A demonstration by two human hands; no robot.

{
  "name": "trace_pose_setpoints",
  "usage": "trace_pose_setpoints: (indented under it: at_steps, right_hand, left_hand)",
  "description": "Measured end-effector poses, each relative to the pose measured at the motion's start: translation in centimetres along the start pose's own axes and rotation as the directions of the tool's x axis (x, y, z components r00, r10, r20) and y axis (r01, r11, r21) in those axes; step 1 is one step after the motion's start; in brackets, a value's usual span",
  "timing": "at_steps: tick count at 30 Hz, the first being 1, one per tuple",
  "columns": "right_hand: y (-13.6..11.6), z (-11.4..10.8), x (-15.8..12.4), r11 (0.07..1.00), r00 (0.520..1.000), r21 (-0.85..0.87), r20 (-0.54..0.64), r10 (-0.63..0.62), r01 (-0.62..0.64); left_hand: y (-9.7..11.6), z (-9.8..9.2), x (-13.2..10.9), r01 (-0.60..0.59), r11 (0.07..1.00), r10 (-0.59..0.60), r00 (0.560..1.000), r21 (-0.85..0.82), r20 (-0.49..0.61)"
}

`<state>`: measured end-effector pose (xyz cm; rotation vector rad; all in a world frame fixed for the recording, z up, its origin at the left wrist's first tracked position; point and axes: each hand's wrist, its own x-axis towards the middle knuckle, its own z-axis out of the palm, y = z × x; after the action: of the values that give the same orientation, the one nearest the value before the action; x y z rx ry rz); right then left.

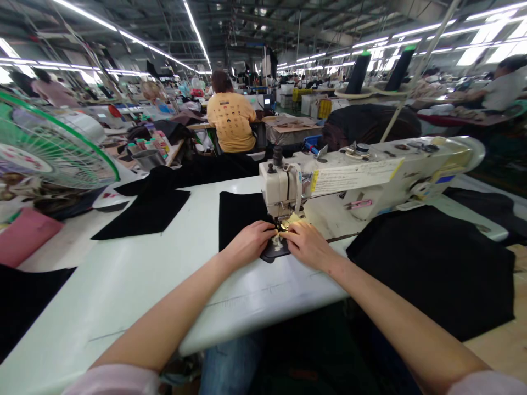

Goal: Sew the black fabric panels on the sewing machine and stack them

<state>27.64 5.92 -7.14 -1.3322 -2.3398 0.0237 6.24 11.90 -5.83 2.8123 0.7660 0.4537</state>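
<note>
A white sewing machine (284, 189) stands on the table, its lit needle area between my two hands. Under its head lies a black fabric piece (234, 211), spread to the left of the needle and partly hidden by the machine and my left hand. My left hand (251, 241) is closed at the fabric's near edge, fingertips pinched together just left of the presser foot. On the other side of the needle my right hand (308, 244) is closed too, its thumb and fingertips pressed at the same edge. The fingertips nearly meet in front of the needle.
More black fabric pieces lie on the left (142, 211) and in a pile on the right (432, 269). A green fan (53, 145) stands at the left. Two dark thread cones (358, 73) sit behind the machine. A person in a yellow shirt (230, 118) sits ahead.
</note>
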Motion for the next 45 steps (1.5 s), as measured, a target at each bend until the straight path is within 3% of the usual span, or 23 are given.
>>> trace_pose_setpoints:
  at_steps: [4,9,12,15,17,20,22,24,27,28,30,32,34,37,39,42,45]
  right_hand:
    - [-1.4,-0.5,-1.7,0.999,0.999,0.039,-0.035,0.019,-0.018]
    - [-2.7,-4.2,-6.7,0.992,0.997,0.102,-0.039,0.071,-0.067]
    - [-0.9,-7.3,-10.1,0.959,0.959,-0.022,-0.031,0.28,-0.281]
    - [1.9,-9.4,-13.5,0.848,0.866,-0.185,-0.041,0.498,-0.497]
    - [3.5,-9.7,-15.3,0.816,0.835,-0.198,-0.027,0.55,-0.544]
    - [4.7,-8.7,-16.8,0.848,0.861,-0.174,0.002,0.509,-0.501]
    - [5.0,-7.9,-17.1,0.869,0.888,-0.189,-0.034,0.459,-0.457]
    - [5.1,-7.6,-17.0,0.879,0.897,-0.181,-0.068,0.436,-0.441]
    - [5.5,-8.3,-16.8,0.876,0.878,-0.053,-0.037,0.478,-0.479]
    - [5.6,-8.7,-16.7,0.864,0.864,0.008,-0.01,0.503,-0.503]
    - [5.8,-9.6,-16.4,0.814,0.824,0.14,0.031,0.566,-0.564]
    - [5.8,-10.5,-16.2,0.698,0.75,0.316,0.076,0.657,-0.643]
    - [5.6,-11.3,-16.1,0.54,0.658,0.47,0.124,0.743,-0.698]
    - [5.6,-11.6,-16.6,0.368,0.545,0.58,0.16,0.823,-0.727]
    - [5.8,-11.5,-17.4,0.301,0.493,0.628,0.152,0.857,-0.718]
    - [6.4,-12.0,-18.8,0.229,0.432,0.719,0.109,0.895,-0.657]
    - [6.9,-14.6,-20.1,0.214,0.379,0.792,0.025,0.925,-0.573]
  left_hand:
    - [-0.5,0.5,0.0,0.061,0.998,-0.06,0.997,0.02,-0.045]
    - [-0.3,1.5,-0.4,0.224,0.972,-0.22,0.973,0.07,-0.068]
    - [-1.8,1.3,-0.3,0.298,0.949,-0.299,0.954,0.104,-0.012]
    - [-5.0,0.1,0.1,0.37,0.911,-0.378,0.926,0.184,0.009]
    - [-7.0,-1.2,0.1,0.421,0.874,-0.429,0.903,0.241,-0.021]
    - [-7.7,-3.1,-0.3,0.428,0.853,-0.424,0.902,0.3,-0.08]
    - [-6.1,-3.5,-0.7,0.373,0.867,-0.365,0.927,0.332,-0.086]
    - [-3.0,-3.0,-1.0,0.279,0.897,-0.282,0.958,0.343,-0.042]
    - [3.0,-1.1,-1.1,-0.013,0.957,-0.004,0.998,0.289,0.059]
    - [5.0,-0.4,-1.0,-0.153,0.958,0.138,0.987,0.244,0.076]
    - [8.6,1.0,-0.4,-0.386,0.911,0.382,0.922,0.141,0.06]
    - [11.7,2.1,0.8,-0.481,0.875,0.481,0.876,0.055,0.004]
    - [14.1,3.2,2.4,-0.475,0.88,0.475,0.879,0.004,-0.037]
    - [16.6,5.1,5.0,-0.363,0.932,0.363,0.931,-0.006,-0.029]
    - [17.5,6.4,6.5,-0.264,0.964,0.264,0.964,0.015,0.026]
    - [18.0,7.7,7.8,-0.19,0.981,0.184,0.976,0.041,0.118]
    - [17.9,8.1,7.9,-0.185,0.981,0.178,0.976,0.05,0.128]
